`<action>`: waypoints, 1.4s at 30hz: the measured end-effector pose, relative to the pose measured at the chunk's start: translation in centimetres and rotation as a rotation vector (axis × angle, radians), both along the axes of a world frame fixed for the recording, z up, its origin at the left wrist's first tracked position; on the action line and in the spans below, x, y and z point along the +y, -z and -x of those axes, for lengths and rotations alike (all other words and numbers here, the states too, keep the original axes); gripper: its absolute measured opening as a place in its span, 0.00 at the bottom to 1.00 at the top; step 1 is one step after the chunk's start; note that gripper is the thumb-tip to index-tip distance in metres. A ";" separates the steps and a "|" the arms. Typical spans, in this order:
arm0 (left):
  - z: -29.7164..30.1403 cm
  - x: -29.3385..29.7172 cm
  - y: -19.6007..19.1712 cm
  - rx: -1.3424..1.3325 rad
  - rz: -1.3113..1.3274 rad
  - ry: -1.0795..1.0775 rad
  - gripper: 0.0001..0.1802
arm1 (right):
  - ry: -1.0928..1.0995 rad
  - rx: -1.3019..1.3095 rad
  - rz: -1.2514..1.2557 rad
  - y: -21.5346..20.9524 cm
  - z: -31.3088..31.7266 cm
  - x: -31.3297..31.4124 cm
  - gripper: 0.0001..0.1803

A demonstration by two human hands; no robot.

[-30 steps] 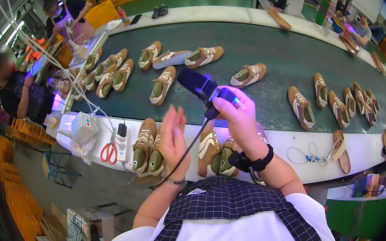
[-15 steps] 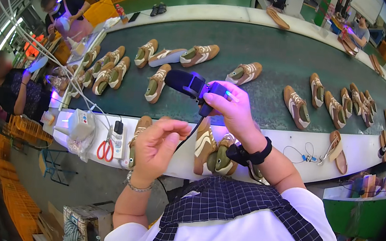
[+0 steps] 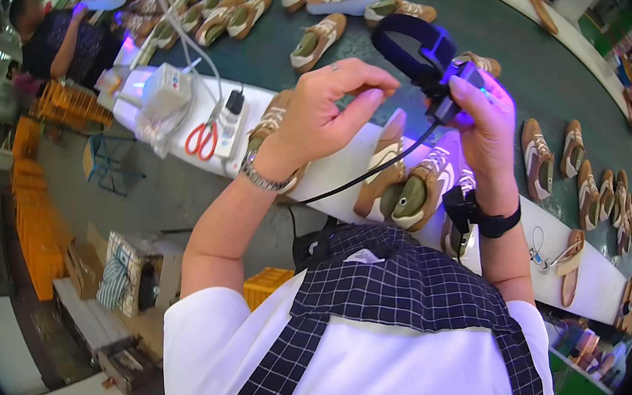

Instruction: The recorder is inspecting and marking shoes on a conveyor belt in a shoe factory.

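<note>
While right hand (image 3: 490,132) grips black strapped device (image 3: 434,52), left hand (image 3: 322,115) now closer, just left of it: empty, thumb and fingertips narrowly apart. Strap loop now faces left hand, probably within its reach. Shoe (image 3: 427,181) below right hand.

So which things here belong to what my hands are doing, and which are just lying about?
Seemingly in use:
- black strapped device, held in your right hand
- its black cable
- your left hand, empty, beside the device

Apparently just lying about:
- red-handled scissors
- white power strip
- brown-and-white lace-up sneakers
- orange plastic crates
</note>
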State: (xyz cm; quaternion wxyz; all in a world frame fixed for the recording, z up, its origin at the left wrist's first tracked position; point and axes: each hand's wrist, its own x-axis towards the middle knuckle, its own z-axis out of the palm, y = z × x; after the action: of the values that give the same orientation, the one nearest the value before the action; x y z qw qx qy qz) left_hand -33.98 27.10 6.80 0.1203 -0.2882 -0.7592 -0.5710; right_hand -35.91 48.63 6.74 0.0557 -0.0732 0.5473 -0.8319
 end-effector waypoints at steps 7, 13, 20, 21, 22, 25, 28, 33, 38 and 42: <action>-1.4 1.3 0.2 0.206 -0.098 -0.214 0.17 | -0.094 -0.011 -0.111 0.4 -1.9 -2.6 0.18; 0.4 3.4 2.5 0.057 -0.431 0.017 0.34 | -0.168 0.073 -0.143 1.7 -2.5 -2.5 0.21; 0.7 5.4 2.1 -0.083 -0.622 0.049 0.44 | -0.154 -0.048 -0.113 1.2 -3.0 -1.4 0.21; 0.6 5.7 1.7 -0.122 -0.670 0.072 0.45 | -0.158 -0.042 -0.105 1.1 -3.1 -1.2 0.22; 0.5 6.0 1.2 -0.161 -0.717 0.094 0.45 | -0.163 -0.036 -0.097 0.9 -3.3 -1.1 0.22; 0.5 6.1 0.0 -0.506 -1.222 0.385 0.47 | -0.175 -0.005 -0.075 0.8 -3.5 -0.6 0.22; 0.2 6.8 -0.8 -0.451 -1.050 0.264 0.49 | -0.163 0.022 -0.111 0.5 -3.8 -0.3 0.22; 3.3 6.7 1.6 -0.049 -0.474 -0.148 0.49 | -0.106 0.157 -0.234 1.5 -4.1 -0.6 0.22; 5.6 7.3 0.2 0.533 0.349 -0.560 0.32 | -0.131 0.153 -0.358 2.3 -5.0 -2.1 0.24; 8.0 6.5 -0.6 -0.741 -0.907 -0.098 0.17 | -0.158 0.083 -0.296 1.6 -4.7 -2.6 0.24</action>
State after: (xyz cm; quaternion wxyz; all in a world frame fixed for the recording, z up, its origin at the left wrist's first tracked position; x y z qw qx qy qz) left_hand -42.01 33.56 7.37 -0.0156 0.0460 -0.4431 -0.8951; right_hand -31.17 46.07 5.18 0.1086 -0.1413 0.6581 -0.7316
